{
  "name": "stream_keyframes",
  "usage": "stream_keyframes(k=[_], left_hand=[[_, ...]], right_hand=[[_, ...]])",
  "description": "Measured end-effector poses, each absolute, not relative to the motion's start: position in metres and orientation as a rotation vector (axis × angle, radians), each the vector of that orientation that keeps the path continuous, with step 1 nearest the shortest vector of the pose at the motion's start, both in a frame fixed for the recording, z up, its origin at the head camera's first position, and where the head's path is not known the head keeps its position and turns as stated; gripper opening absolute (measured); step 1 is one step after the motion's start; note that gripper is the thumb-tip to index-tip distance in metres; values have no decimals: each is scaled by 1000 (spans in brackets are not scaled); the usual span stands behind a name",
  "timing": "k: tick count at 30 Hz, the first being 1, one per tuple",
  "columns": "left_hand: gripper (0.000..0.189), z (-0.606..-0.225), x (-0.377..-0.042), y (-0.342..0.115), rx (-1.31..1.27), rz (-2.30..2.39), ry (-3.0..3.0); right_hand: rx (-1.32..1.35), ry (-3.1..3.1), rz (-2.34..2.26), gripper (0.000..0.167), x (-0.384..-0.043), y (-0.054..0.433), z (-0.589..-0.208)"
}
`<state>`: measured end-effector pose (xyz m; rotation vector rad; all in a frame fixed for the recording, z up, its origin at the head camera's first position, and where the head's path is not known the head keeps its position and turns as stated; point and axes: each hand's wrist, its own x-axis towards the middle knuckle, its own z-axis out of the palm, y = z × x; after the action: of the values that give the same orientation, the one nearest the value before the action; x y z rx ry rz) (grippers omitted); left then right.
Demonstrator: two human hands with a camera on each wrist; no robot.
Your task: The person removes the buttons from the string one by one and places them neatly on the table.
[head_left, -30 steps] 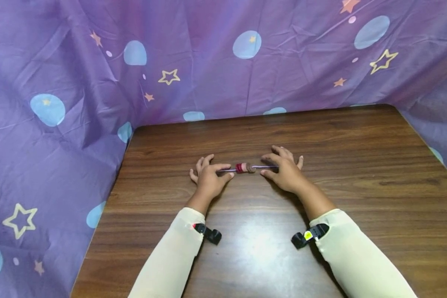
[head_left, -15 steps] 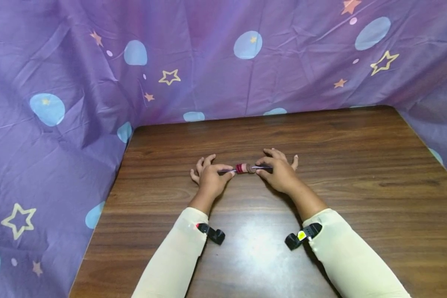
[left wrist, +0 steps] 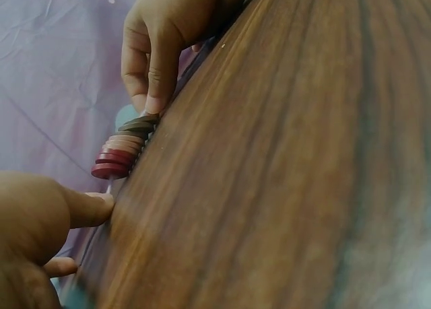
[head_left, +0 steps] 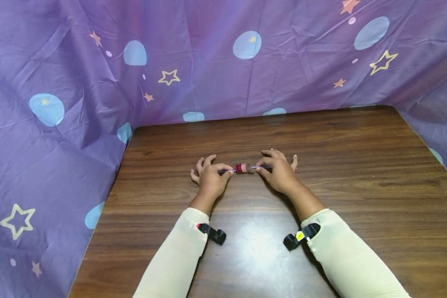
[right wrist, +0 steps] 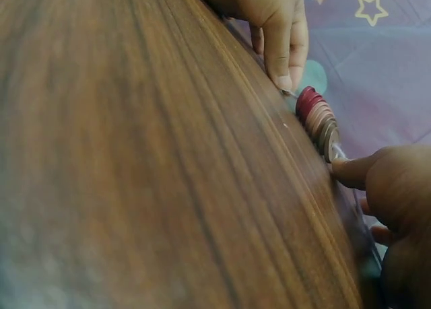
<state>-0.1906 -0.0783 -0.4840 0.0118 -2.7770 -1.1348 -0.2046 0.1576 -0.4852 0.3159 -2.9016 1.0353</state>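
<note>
A short row of round discs (head_left: 244, 168), dark red, pink and brown, is threaded on a thin pale purple cord (right wrist: 340, 150). My left hand (head_left: 211, 179) pinches the cord between thumb and forefinger just left of the dark red discs (left wrist: 111, 166). On the other side, my right hand (head_left: 279, 171) pinches it close by the brown discs (right wrist: 329, 139). The discs lie in line between the two hands, low over the wooden table. The other fingers of both hands spread away from the cord.
The brown wood-grain table (head_left: 357, 186) reaches to a purple curtain (head_left: 208, 49) with stars and planets behind and at the left. Black wrist cameras are strapped over the pale left sleeve (head_left: 175, 256) and right sleeve (head_left: 352, 248).
My right hand has moved left along the cord, from a wider hold to right beside the brown discs. The left hand has edged slightly right. The discs have hardly moved.
</note>
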Motion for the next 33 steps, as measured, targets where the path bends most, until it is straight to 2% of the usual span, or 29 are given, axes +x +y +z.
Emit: stream_keyframes(k=[27,33], left_hand=[[12,-487,-188,-75,-52,-1066,-2787],[11,-489,-189,-74,-116,-1132,-2712]], right_hand=[[393,-2743,1202,11,-204,157,-487],[444,-2653,1350,7,-207,157,-488]])
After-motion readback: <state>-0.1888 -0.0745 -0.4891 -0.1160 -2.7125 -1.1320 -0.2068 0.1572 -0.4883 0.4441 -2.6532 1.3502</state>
